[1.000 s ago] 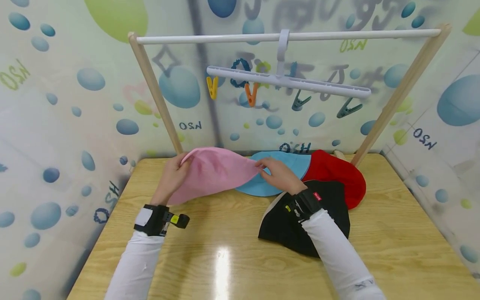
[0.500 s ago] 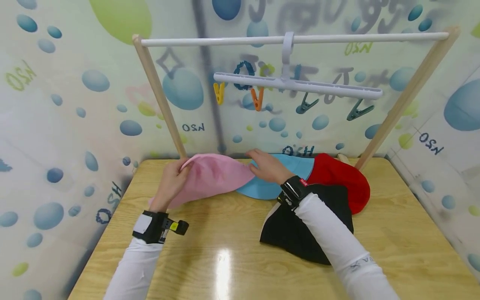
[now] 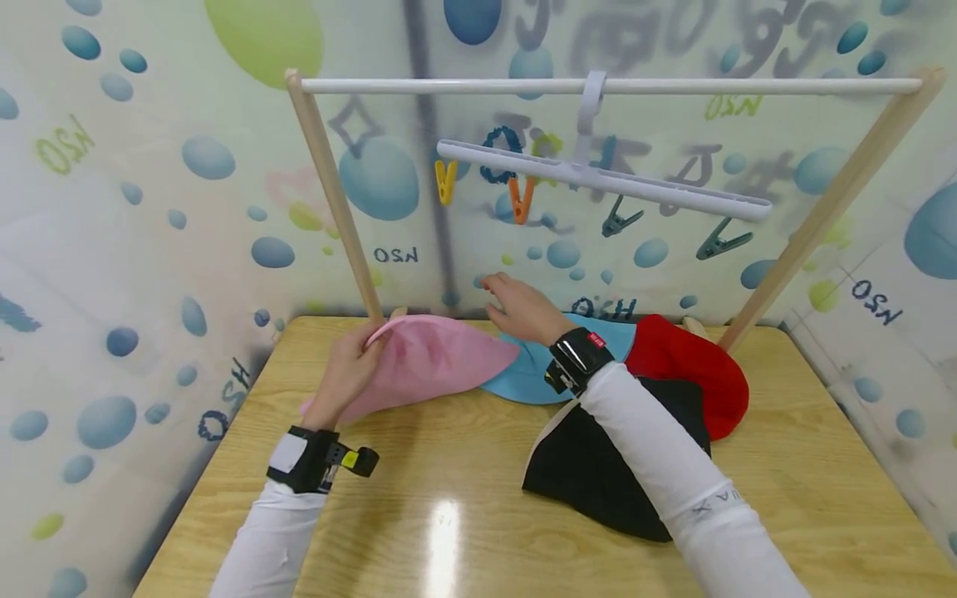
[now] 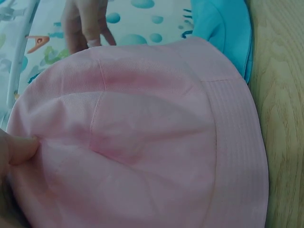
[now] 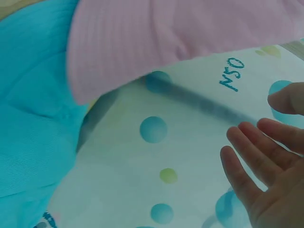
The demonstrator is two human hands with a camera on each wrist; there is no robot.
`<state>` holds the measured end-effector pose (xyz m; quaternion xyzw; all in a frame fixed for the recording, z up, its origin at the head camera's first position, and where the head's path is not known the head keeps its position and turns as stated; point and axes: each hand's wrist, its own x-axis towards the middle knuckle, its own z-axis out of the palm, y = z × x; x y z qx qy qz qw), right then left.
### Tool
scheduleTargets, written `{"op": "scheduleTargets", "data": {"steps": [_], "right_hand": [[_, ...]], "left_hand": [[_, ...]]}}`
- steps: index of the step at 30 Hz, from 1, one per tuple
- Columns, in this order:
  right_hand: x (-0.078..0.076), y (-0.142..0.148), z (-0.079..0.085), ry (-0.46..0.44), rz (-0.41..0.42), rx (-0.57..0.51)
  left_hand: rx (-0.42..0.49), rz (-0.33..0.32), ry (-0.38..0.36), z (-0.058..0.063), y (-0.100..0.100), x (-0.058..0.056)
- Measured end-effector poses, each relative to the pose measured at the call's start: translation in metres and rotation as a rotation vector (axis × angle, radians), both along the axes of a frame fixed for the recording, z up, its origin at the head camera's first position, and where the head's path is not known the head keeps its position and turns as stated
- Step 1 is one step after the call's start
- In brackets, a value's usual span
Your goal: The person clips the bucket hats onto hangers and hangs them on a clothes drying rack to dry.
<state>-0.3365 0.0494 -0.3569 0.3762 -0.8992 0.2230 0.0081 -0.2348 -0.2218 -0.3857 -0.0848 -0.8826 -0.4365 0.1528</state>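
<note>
My left hand [image 3: 347, 370] pinches the edge of a pink bucket hat [image 3: 437, 364] at the table's back left. In the left wrist view, the thumb [image 4: 21, 149] presses into the hat's crown, and the stitched brim [image 4: 237, 156] faces the table side. Apart from the hat, my right hand [image 3: 527, 311] is raised above a light blue hat [image 3: 527, 378], holding nothing. Its fingers spread loosely in the right wrist view. A red hat [image 3: 684, 365] and a black hat [image 3: 598, 473] lie to the right, the black one partly covered by my right sleeve.
A white rail [image 3: 478, 85] on wooden posts stands at the table's back. From it hangs a tilted white hanger [image 3: 650, 189] with a yellow clip [image 3: 445, 183], an orange clip [image 3: 521, 201] and two dark green clips [image 3: 723, 241]. A patterned wall stands behind.
My right hand has let go of the pink hat's right end and risen up and slightly left. The left hand keeps its grip, and the view has shifted a little.
</note>
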Motion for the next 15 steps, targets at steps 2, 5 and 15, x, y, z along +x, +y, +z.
{"op": "scheduleTargets", "data": {"steps": [2, 5, 15], "right_hand": [[-0.004, -0.005, 0.004, 0.007, -0.004, 0.002], [-0.011, -0.011, 0.011, 0.007, -0.013, -0.006], [-0.025, -0.027, 0.037, -0.003, -0.055, -0.125]], "left_hand": [[0.000, 0.005, -0.002, 0.000, 0.000, 0.001], [0.005, 0.015, 0.004, 0.000, 0.000, 0.002], [0.015, 0.010, 0.022, 0.000, -0.003, 0.007]]}}
